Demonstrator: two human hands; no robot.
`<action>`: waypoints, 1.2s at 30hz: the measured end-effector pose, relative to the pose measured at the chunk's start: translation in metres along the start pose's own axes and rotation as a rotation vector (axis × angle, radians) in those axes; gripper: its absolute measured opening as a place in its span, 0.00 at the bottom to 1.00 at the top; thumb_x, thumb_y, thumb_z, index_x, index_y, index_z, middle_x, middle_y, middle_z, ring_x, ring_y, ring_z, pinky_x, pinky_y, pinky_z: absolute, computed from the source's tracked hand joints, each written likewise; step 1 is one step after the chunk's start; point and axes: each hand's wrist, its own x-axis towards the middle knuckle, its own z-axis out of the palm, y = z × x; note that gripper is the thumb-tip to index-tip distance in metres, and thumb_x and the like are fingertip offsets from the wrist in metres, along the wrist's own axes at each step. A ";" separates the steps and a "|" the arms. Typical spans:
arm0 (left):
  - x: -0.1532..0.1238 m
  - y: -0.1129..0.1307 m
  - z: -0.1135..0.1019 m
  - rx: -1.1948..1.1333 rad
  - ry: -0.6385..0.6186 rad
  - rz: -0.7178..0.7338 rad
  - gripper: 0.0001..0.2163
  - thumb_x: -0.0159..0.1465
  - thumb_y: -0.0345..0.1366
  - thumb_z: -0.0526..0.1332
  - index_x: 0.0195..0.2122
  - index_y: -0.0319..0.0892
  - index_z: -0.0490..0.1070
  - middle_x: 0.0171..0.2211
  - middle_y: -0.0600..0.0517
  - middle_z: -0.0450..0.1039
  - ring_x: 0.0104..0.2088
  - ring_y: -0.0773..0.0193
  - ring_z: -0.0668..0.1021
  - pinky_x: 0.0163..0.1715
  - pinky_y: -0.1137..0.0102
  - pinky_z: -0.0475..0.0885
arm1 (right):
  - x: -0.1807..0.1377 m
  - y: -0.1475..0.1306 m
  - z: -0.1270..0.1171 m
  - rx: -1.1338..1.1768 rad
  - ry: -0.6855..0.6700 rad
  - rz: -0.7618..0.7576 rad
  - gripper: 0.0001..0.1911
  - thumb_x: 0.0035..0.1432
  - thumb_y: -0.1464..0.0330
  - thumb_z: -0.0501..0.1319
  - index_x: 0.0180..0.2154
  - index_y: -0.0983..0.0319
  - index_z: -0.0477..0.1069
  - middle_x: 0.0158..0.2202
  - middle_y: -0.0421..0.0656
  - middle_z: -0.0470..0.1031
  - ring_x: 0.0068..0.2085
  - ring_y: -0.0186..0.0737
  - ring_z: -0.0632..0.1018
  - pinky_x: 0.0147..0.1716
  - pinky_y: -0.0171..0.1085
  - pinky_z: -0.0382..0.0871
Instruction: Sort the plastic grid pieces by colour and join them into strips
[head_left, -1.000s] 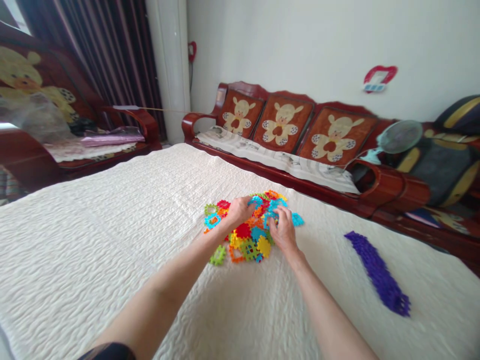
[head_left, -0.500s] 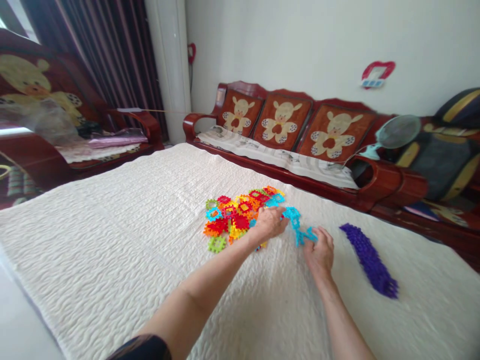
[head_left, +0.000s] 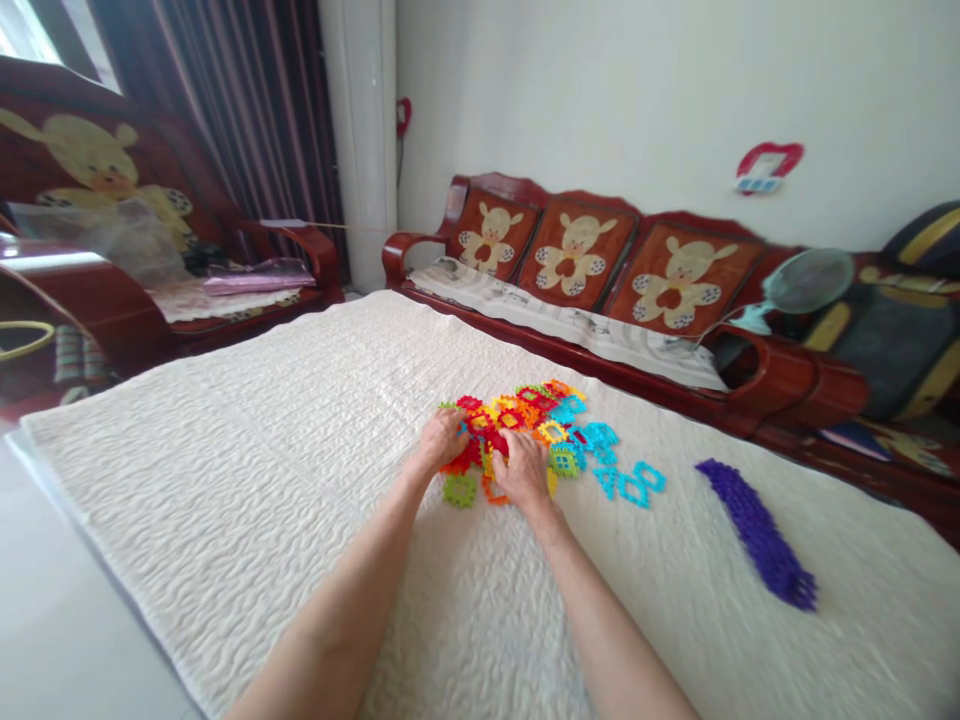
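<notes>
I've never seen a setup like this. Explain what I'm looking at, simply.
There is no machine here: the two bare hands belong to a person wearing a camera on their head, so you look forward and down over their own arms.

On the cream, quilted cloth lies a pile of multicoloured, notched plastic pieces, many shaped like small frames. Light-blue plastic frames lie to its right, and farther right is a long, dark purple strip of notched-looking pieces. Behind stands a reddish-brown wooden sofa.

The left hand is at the pile's left side, and the right hand is over its near part. Whether either one grips a piece is too blurred and hidden to tell.
</notes>
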 end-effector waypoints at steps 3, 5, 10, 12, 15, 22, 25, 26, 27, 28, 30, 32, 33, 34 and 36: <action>0.004 0.001 0.007 -0.087 0.112 -0.054 0.14 0.58 0.33 0.58 0.46 0.42 0.73 0.43 0.47 0.76 0.46 0.60 0.75 0.50 0.66 0.68 | 0.006 -0.007 0.007 -0.044 -0.073 0.013 0.18 0.59 0.68 0.53 0.51 0.61 0.67 0.52 0.49 0.72 0.55 0.49 0.66 0.54 0.49 0.53; 0.005 0.001 0.009 -0.134 0.181 -0.109 0.15 0.59 0.34 0.58 0.47 0.41 0.72 0.43 0.47 0.76 0.44 0.60 0.76 0.49 0.66 0.69 | 0.006 -0.011 0.008 -0.037 -0.103 -0.036 0.17 0.61 0.67 0.52 0.50 0.60 0.67 0.53 0.47 0.72 0.56 0.48 0.66 0.54 0.49 0.51; 0.003 -0.002 0.011 -0.170 0.239 -0.172 0.15 0.61 0.36 0.57 0.49 0.42 0.72 0.43 0.47 0.75 0.42 0.61 0.77 0.46 0.67 0.70 | 0.011 -0.011 0.002 0.039 -0.101 -0.073 0.13 0.62 0.67 0.50 0.41 0.59 0.72 0.44 0.43 0.76 0.49 0.41 0.71 0.52 0.41 0.54; 0.003 -0.002 0.011 -0.178 0.235 -0.175 0.15 0.61 0.36 0.57 0.49 0.43 0.72 0.43 0.48 0.75 0.43 0.61 0.76 0.46 0.68 0.71 | 0.017 -0.005 -0.001 -0.003 -0.088 0.010 0.12 0.60 0.69 0.52 0.40 0.60 0.73 0.41 0.44 0.77 0.46 0.41 0.72 0.50 0.40 0.57; 0.004 -0.004 0.011 -0.199 0.200 -0.113 0.16 0.59 0.35 0.59 0.48 0.42 0.72 0.44 0.48 0.75 0.44 0.61 0.76 0.48 0.68 0.70 | 0.029 0.003 -0.001 -0.136 -0.127 0.105 0.13 0.58 0.71 0.54 0.39 0.59 0.76 0.40 0.46 0.77 0.44 0.45 0.73 0.47 0.42 0.58; 0.004 -0.009 0.015 -0.188 0.182 -0.013 0.16 0.56 0.30 0.58 0.46 0.40 0.73 0.46 0.45 0.75 0.48 0.59 0.75 0.52 0.65 0.69 | 0.051 0.002 0.014 -0.209 -0.250 0.036 0.16 0.60 0.69 0.52 0.44 0.54 0.76 0.45 0.47 0.75 0.47 0.47 0.72 0.47 0.45 0.60; 0.005 -0.010 0.018 -0.185 0.211 -0.030 0.16 0.57 0.31 0.58 0.47 0.40 0.73 0.47 0.45 0.75 0.49 0.59 0.75 0.53 0.64 0.68 | 0.058 0.003 0.017 -0.243 -0.297 0.094 0.16 0.61 0.68 0.51 0.45 0.55 0.75 0.42 0.47 0.77 0.43 0.45 0.75 0.44 0.42 0.63; 0.005 -0.010 0.019 -0.180 0.213 -0.036 0.16 0.57 0.32 0.58 0.47 0.41 0.73 0.47 0.45 0.75 0.50 0.59 0.74 0.53 0.64 0.68 | 0.059 0.004 0.017 -0.254 -0.307 0.108 0.16 0.60 0.68 0.51 0.45 0.56 0.75 0.41 0.47 0.77 0.42 0.44 0.76 0.43 0.41 0.64; 0.005 -0.010 0.019 -0.174 0.214 -0.043 0.16 0.57 0.32 0.58 0.47 0.42 0.73 0.47 0.46 0.75 0.50 0.59 0.74 0.53 0.64 0.68 | 0.061 0.005 0.018 -0.258 -0.320 0.111 0.16 0.60 0.68 0.52 0.45 0.56 0.74 0.40 0.48 0.78 0.42 0.44 0.76 0.42 0.41 0.65; 0.005 -0.010 0.019 -0.169 0.213 -0.047 0.16 0.57 0.32 0.58 0.47 0.42 0.73 0.47 0.46 0.74 0.50 0.59 0.74 0.53 0.63 0.68 | 0.063 0.007 0.019 -0.255 -0.335 0.106 0.16 0.59 0.69 0.53 0.46 0.57 0.74 0.40 0.48 0.78 0.41 0.44 0.76 0.42 0.40 0.65; 0.005 -0.009 0.018 -0.162 0.206 -0.052 0.15 0.57 0.33 0.59 0.47 0.42 0.73 0.48 0.46 0.74 0.50 0.59 0.74 0.53 0.63 0.68 | 0.067 0.011 0.021 -0.240 -0.361 0.089 0.18 0.56 0.71 0.55 0.48 0.57 0.72 0.40 0.47 0.78 0.41 0.44 0.77 0.41 0.40 0.66; 0.005 -0.008 0.017 -0.160 0.198 -0.050 0.15 0.58 0.33 0.59 0.46 0.41 0.73 0.48 0.45 0.74 0.50 0.58 0.74 0.53 0.64 0.68 | 0.072 0.015 0.022 -0.220 -0.385 0.063 0.20 0.54 0.73 0.56 0.49 0.56 0.72 0.41 0.46 0.78 0.42 0.43 0.77 0.42 0.39 0.66; 0.004 -0.008 0.017 -0.162 0.196 -0.049 0.15 0.58 0.33 0.59 0.46 0.40 0.73 0.48 0.45 0.74 0.50 0.58 0.74 0.53 0.64 0.68 | 0.074 0.016 0.023 -0.207 -0.391 0.045 0.21 0.54 0.73 0.56 0.49 0.55 0.72 0.42 0.45 0.78 0.43 0.43 0.76 0.43 0.38 0.66; 0.004 -0.008 0.017 -0.164 0.195 -0.050 0.14 0.58 0.33 0.59 0.46 0.40 0.73 0.48 0.45 0.74 0.50 0.58 0.74 0.53 0.64 0.68 | 0.075 0.017 0.023 -0.195 -0.394 0.025 0.20 0.54 0.73 0.57 0.49 0.55 0.72 0.43 0.44 0.78 0.44 0.42 0.76 0.44 0.38 0.66; 0.004 -0.008 0.017 -0.171 0.198 -0.050 0.14 0.58 0.33 0.59 0.45 0.40 0.73 0.47 0.45 0.74 0.50 0.58 0.74 0.53 0.64 0.68 | 0.076 0.019 0.021 -0.171 -0.389 -0.013 0.19 0.53 0.73 0.58 0.47 0.54 0.73 0.44 0.43 0.77 0.45 0.41 0.75 0.45 0.36 0.65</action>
